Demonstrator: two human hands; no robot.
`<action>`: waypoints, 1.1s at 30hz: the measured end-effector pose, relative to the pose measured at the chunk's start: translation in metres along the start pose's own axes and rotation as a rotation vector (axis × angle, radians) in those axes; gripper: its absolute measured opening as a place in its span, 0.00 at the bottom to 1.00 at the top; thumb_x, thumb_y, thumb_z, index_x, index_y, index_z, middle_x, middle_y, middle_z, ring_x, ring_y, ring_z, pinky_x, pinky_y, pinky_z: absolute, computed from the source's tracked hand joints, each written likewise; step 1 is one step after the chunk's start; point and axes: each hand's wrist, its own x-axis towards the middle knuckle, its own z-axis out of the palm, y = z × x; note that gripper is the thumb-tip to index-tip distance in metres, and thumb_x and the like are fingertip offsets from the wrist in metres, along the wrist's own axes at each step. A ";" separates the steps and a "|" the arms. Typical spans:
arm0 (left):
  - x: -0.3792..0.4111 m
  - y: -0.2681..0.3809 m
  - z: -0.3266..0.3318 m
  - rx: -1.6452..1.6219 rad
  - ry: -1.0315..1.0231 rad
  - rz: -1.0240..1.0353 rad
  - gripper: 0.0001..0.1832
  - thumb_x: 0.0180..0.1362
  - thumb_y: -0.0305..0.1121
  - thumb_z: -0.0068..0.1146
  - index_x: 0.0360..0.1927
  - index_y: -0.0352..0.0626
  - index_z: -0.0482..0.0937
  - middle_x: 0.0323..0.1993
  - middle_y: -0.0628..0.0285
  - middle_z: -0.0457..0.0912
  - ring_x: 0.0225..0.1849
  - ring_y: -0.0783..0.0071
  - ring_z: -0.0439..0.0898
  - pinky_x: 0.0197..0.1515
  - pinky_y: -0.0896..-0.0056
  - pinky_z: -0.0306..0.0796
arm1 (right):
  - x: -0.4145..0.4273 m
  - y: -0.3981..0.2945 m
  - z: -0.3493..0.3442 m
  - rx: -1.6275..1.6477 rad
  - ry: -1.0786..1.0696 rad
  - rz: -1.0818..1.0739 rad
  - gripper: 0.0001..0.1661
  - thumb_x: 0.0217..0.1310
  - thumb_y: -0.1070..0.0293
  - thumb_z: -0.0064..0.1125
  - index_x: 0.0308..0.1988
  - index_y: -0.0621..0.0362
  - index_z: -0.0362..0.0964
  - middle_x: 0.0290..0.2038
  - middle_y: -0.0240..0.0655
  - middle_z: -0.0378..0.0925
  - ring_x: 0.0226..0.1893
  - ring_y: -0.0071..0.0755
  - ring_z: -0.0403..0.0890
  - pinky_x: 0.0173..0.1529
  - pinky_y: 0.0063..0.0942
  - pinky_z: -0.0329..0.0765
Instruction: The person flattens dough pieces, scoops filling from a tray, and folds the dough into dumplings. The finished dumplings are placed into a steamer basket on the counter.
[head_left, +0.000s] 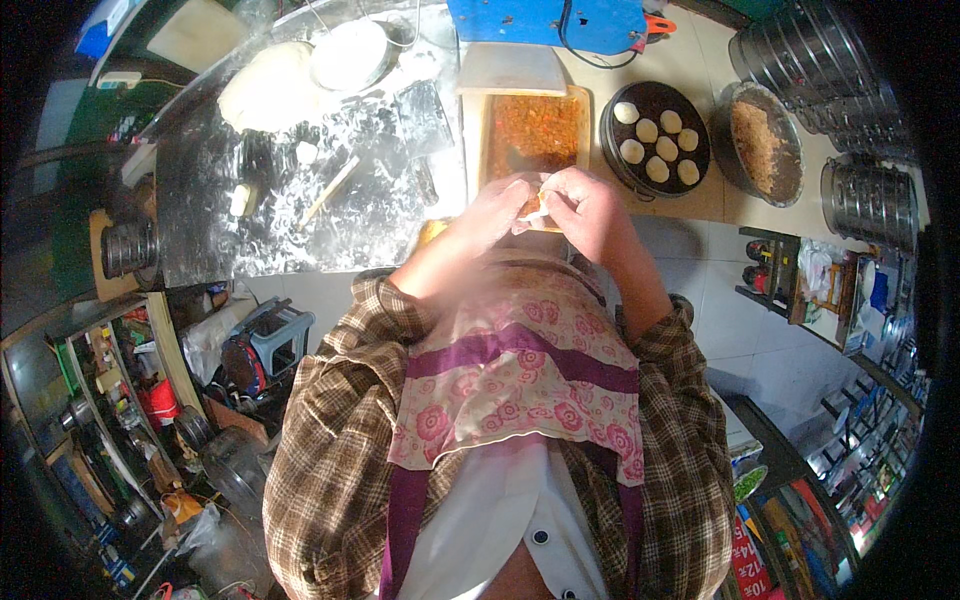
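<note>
My left hand (504, 204) and my right hand (581, 204) meet in front of my apron. Between them they hold a piece of dough wrapper (534, 216) with some orange-brown filling on it; my fingers hide part of it. Just beyond my hands, a rectangular tray (485, 142) contains reddish-brown chopped filling (536, 124). To its right stands a round dark steamer tray (634, 174) with several round filled buns (666, 148) set apart on it. On the floured board at left lie a wooden rolling pin (330, 192) and two small dough pieces, one of them cylindrical (241, 200).
A large dough mass (262, 90) sits at the back left beside a round pan of white flour (349, 54). Far right, a metal bowl (791, 184) holds a crumbly light-brown food, near stacked metal steamers (814, 56). A blue panel (517, 21) borders the counter's back.
</note>
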 end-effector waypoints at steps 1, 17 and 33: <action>0.000 0.003 0.002 0.008 -0.004 0.042 0.25 0.68 0.43 0.44 0.62 0.37 0.72 0.44 0.64 0.80 0.36 0.79 0.76 0.36 0.80 0.70 | -0.001 -0.005 0.001 0.072 0.014 0.051 0.06 0.63 0.76 0.55 0.40 0.67 0.74 0.33 0.45 0.78 0.34 0.33 0.82 0.40 0.32 0.78; -0.007 0.016 0.009 -0.010 0.009 -0.021 0.23 0.66 0.38 0.45 0.61 0.37 0.73 0.43 0.65 0.80 0.31 0.81 0.73 0.36 0.79 0.70 | -0.004 0.001 0.000 -0.002 0.008 -0.044 0.05 0.64 0.76 0.55 0.39 0.66 0.73 0.32 0.41 0.78 0.32 0.29 0.79 0.40 0.29 0.77; -0.003 0.002 0.012 -0.042 0.070 0.037 0.16 0.73 0.35 0.45 0.58 0.40 0.75 0.42 0.69 0.81 0.36 0.86 0.75 0.38 0.85 0.70 | -0.003 -0.005 -0.002 0.029 0.091 0.010 0.06 0.61 0.76 0.57 0.38 0.68 0.74 0.32 0.46 0.78 0.33 0.36 0.82 0.39 0.31 0.77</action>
